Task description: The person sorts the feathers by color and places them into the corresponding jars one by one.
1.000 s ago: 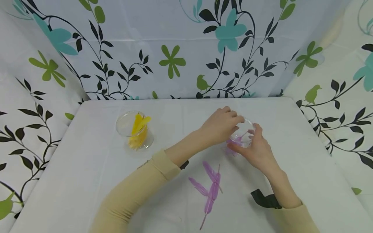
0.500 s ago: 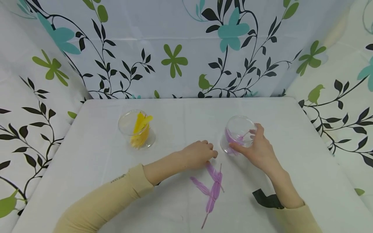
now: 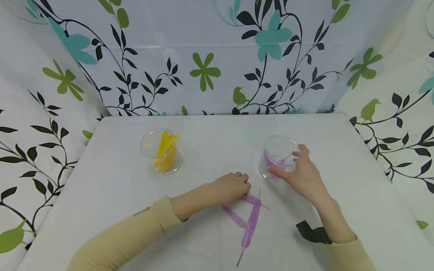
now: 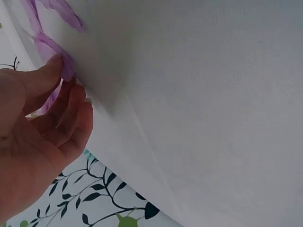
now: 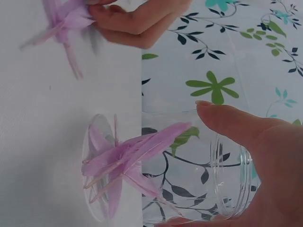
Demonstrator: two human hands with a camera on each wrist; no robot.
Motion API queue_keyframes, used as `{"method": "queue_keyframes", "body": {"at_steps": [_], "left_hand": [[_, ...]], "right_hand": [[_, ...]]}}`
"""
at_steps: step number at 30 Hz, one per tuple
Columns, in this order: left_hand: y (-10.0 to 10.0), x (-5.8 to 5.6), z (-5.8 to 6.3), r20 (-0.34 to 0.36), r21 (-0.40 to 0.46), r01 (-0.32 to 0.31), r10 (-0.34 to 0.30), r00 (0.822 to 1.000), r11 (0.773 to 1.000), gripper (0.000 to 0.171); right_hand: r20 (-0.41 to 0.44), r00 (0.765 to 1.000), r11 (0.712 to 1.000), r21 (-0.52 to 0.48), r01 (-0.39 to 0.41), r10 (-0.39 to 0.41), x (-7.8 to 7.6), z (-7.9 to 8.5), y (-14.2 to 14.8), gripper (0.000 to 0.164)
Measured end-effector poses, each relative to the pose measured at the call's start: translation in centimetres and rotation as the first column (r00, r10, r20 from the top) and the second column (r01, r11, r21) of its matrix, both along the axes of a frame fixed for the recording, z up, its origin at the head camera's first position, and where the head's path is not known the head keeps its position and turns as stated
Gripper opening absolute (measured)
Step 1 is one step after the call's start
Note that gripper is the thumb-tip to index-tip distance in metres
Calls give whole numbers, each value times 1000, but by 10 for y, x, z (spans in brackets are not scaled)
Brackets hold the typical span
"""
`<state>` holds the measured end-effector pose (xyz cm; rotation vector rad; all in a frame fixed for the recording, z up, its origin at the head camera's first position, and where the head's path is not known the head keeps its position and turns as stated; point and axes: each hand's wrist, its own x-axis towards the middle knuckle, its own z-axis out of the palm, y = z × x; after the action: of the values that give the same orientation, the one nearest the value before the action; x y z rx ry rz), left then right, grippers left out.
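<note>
My left hand pinches the tip of a purple feather between thumb and fingers, low over the white table. That feather lies across other purple feathers, whose bare quills stick out. In the left wrist view the pinched feather shows at the fingertips. My right hand grips a clear jar at the right, thumb on the near side and fingers round the far side. Inside it, several purple feathers lean at different angles in the right wrist view. The jar stands upright on the table.
A second clear jar stands at the back left of the table, holding yellow feathers. A leaf-patterned cloth hangs behind the table and along both sides. A black strap hangs by the right wrist.
My left hand has come away from the jar's rim, moved down and left to the table, and pinched a purple feather, which has turned slightly. The right hand stays on the jar.
</note>
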<state>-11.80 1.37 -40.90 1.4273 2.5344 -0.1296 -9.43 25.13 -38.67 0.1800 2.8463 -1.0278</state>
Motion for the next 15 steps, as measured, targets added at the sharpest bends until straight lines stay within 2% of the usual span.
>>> {"method": "queue_keyframes", "body": {"at_steps": [3, 7, 12, 15], "left_hand": [[-5, -4, 6, 2, 41, -7, 7, 1000, 999, 12], [-12, -11, 25, 47, 144, -52, 46, 998, 988, 6], [-16, -18, 56, 148, 285, -145, 106, 983, 948, 6], [-15, -23, 72, 161, 352, -180, 130, 978, 919, 7]], "right_hand": [[-7, 1000, 1000, 18, -8, 9, 0, 2, 2, 123], [-2, 1000, 999, 33, -30, 30, -1, 4, 4, 122], [23, 999, 998, 46, -33, 32, -3, 3, 4, 123], [27, 999, 998, 49, -37, 36, -5, 2, 4, 123]]}}
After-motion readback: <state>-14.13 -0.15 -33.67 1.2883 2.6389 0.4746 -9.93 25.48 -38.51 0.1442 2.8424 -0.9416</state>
